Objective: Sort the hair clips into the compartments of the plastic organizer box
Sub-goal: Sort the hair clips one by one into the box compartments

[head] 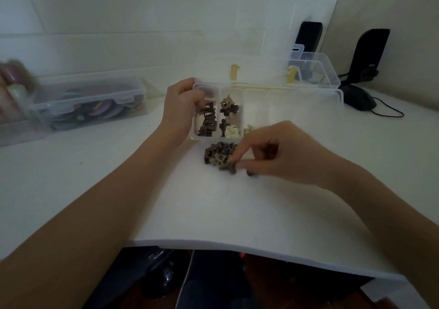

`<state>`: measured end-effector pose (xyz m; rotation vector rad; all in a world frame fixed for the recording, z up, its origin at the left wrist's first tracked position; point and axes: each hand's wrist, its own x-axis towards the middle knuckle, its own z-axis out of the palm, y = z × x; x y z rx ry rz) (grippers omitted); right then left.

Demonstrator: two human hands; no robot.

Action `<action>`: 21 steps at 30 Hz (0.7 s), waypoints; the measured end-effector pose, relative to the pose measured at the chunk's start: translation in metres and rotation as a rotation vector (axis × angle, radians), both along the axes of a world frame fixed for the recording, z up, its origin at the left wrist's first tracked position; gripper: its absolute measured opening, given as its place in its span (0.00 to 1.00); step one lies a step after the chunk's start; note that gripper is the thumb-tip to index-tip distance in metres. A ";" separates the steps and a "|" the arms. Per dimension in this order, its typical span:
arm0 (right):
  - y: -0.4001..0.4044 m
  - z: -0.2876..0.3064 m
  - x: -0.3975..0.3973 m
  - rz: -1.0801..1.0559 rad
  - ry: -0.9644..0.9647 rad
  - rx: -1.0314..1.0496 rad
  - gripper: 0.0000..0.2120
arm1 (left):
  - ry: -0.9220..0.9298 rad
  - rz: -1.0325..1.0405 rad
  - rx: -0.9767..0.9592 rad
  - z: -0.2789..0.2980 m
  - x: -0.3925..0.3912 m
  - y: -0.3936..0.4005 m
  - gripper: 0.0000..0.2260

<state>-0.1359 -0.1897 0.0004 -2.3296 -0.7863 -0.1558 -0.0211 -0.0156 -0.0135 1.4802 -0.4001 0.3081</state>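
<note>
white tabletop holds the organizer box. just nearside of it lie loose hair clips; right hand pinches one there, left hand curls over the box's leftmost compartment. next: lift and match a compartment.

Surface: plain white.
Organizer box: clear plastic, yellow latches.
Left compartment clips: dark brown.
Second compartment clips: brown, tan, cream.
Loose clips: dark brown, olive-grey.
Side container: clear, with mixed pastel contents.
Stand: black.
</note>
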 end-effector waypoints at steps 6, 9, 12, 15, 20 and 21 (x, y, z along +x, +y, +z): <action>-0.031 0.022 0.008 -0.335 -0.309 0.371 0.02 | 0.000 -0.016 0.050 -0.001 0.010 0.011 0.11; -0.043 0.024 0.013 -0.447 -0.352 0.433 0.02 | 0.018 -0.017 0.043 -0.002 0.013 0.014 0.14; -0.041 0.021 0.013 -0.444 -0.348 0.378 0.03 | 0.024 -0.012 0.050 -0.002 0.012 0.014 0.14; -0.037 0.018 0.011 -0.435 -0.337 0.331 0.05 | 0.007 -0.011 0.051 -0.002 0.011 0.015 0.15; -0.035 0.019 0.009 -0.433 -0.357 0.334 0.05 | -0.013 -0.017 0.047 -0.002 0.013 0.016 0.15; -0.034 0.018 0.008 -0.424 -0.365 0.316 0.05 | -0.017 -0.014 0.047 -0.003 0.014 0.016 0.14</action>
